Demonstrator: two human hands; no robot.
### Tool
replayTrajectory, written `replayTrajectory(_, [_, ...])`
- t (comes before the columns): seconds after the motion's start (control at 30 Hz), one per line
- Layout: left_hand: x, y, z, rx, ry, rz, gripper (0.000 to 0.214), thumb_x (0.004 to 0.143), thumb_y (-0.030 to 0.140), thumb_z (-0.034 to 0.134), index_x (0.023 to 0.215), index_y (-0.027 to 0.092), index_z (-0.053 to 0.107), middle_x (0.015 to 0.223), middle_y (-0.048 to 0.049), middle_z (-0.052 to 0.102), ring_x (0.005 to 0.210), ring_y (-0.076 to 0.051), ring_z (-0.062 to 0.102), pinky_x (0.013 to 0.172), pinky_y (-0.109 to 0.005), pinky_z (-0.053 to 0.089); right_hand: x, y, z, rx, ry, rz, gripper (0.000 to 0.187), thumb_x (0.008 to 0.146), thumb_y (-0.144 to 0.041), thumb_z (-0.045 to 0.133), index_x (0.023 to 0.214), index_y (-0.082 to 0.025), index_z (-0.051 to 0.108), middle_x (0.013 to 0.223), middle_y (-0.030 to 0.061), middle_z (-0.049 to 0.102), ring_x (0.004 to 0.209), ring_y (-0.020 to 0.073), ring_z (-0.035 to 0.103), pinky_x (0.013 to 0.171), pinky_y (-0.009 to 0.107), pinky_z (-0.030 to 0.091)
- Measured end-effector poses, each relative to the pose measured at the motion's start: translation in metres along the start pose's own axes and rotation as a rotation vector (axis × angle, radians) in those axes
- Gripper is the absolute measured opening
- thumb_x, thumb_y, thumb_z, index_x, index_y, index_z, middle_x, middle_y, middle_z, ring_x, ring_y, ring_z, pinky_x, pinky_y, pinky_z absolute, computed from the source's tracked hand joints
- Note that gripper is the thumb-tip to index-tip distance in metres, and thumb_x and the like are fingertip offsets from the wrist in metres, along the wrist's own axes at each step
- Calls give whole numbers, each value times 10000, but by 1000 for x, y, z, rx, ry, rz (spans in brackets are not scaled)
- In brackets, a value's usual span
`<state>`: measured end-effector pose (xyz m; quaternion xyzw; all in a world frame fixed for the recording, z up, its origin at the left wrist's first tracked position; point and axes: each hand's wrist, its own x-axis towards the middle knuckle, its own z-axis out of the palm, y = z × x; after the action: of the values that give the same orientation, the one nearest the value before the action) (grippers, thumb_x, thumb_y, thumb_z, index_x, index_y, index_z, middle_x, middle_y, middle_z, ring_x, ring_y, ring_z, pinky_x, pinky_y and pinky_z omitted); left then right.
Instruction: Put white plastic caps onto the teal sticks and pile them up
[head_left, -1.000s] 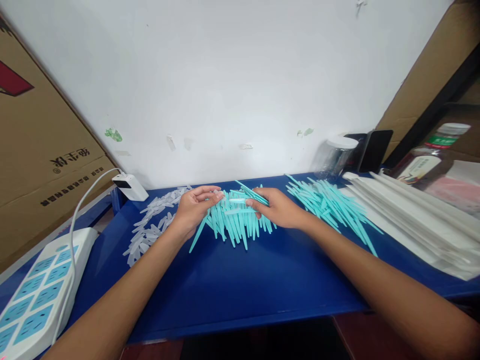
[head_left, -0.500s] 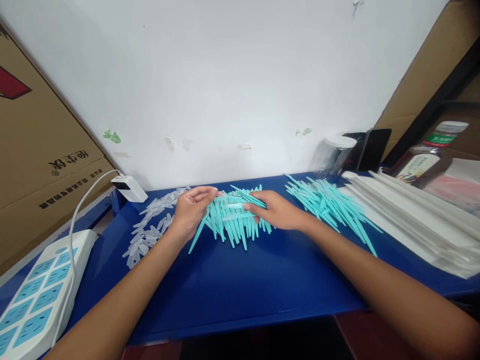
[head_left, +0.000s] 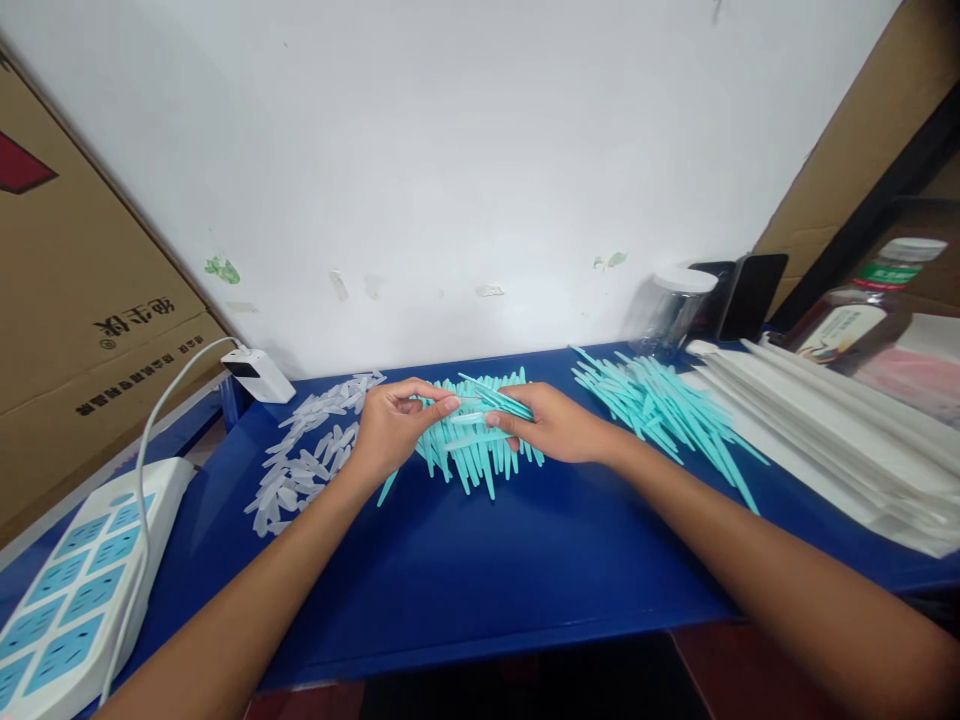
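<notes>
My right hand point(head_left: 551, 420) is closed around a few slim turquoise sticks point(head_left: 504, 400), some with whitish translucent ends pointing left. My left hand point(head_left: 397, 420) pinches thumb and finger together at the left end of one of these sticks; what lies in the pinch is mostly hidden, perhaps a small translucent sleeve. Beneath both hands spreads a row of similar turquoise sticks point(head_left: 469, 465) on the blue table point(head_left: 480, 570). To the left of my left hand lie many small translucent sleeve-like pieces point(head_left: 300, 470). Another heap of turquoise sticks point(head_left: 660, 400) lies beyond my right forearm.
A power strip point(head_left: 82, 590) and a white plug-in device point(head_left: 259, 374) with a cable are at left, beside a cardboard box point(head_left: 82, 260). White plastic sleeves point(head_left: 817, 440), a lidded jar point(head_left: 671, 310) and a bottle point(head_left: 862, 300) stand or lie at right. A wall point(head_left: 480, 180) closes the back.
My left hand has moved slightly right, bringing its pinch against the stick ends in my right hand. The right hand keeps its hold, almost unmoved.
</notes>
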<state>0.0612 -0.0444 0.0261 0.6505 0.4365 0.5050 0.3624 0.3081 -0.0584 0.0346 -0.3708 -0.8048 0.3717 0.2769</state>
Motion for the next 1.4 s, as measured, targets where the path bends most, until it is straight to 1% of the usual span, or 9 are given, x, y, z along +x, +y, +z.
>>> replayTrajectory(0.23, [-4,3,2,37,-16,112,198,755,382,884,792,203,809,867,-74,728,694,-173,587,589,-297,417,0,-3,0,42,-14,-30,391,1007,-563,567,903,-187,605,777,22,675,664,183,694,609,284,473])
replayTrajectory(0.37, [2,5,-2,-140,14,-105,241,800,360,802,959,182,832,902,-74,720,725,-160,585,609,-269,448,1,0,-2,8,32,-38,383,1020,-545,550,885,-189,589,714,7,668,640,170,662,610,275,446])
replayTrajectory(0.5, [11,3,-11,-453,-19,-335,415,743,103,676,1143,125,789,1021,-94,724,780,-116,604,613,-202,466,2,4,-5,-34,100,-7,406,1013,-557,547,844,-189,574,710,13,686,625,160,622,598,270,420])
replayTrajectory(0.6, [12,3,-13,-488,-80,-368,416,784,47,696,1192,109,743,1201,-141,726,1025,-155,679,799,-207,541,3,6,-7,-40,105,8,420,1005,-575,548,841,-189,580,707,18,696,615,159,598,611,275,427])
replayTrajectory(0.73, [9,6,-11,-459,-179,-295,402,917,243,751,1282,120,636,1268,-191,724,1156,-242,712,1010,-342,552,3,6,-6,-33,100,1,412,1003,-575,547,855,-192,585,716,21,699,620,161,591,616,280,436])
replayTrajectory(0.87, [7,8,-10,-351,-121,-256,446,916,406,762,1244,164,582,1091,-145,776,776,-182,763,690,-288,607,3,4,-6,-14,88,5,408,1005,-573,543,872,-190,592,726,23,692,646,171,625,608,281,438])
replayTrajectory(1.0, [8,4,-11,-282,-10,-228,359,965,532,642,1019,180,597,569,63,555,330,-45,304,329,-173,225,2,3,-7,-31,92,26,389,1003,-548,558,840,-195,574,723,18,691,619,157,608,575,272,407])
replayTrajectory(1.13, [11,-1,-16,-356,28,-310,275,950,423,634,894,154,643,518,92,327,400,-59,187,363,-179,168,1,4,-7,-46,96,26,372,1011,-526,552,837,-198,567,714,13,696,595,146,572,576,274,401])
replayTrajectory(1.4, [14,-2,-17,-536,-118,-407,349,834,119,701,1180,114,745,917,-49,654,712,-89,567,659,-201,498,2,4,-7,-30,99,25,433,988,-600,547,840,-194,571,743,21,667,628,166,615,584,278,419])
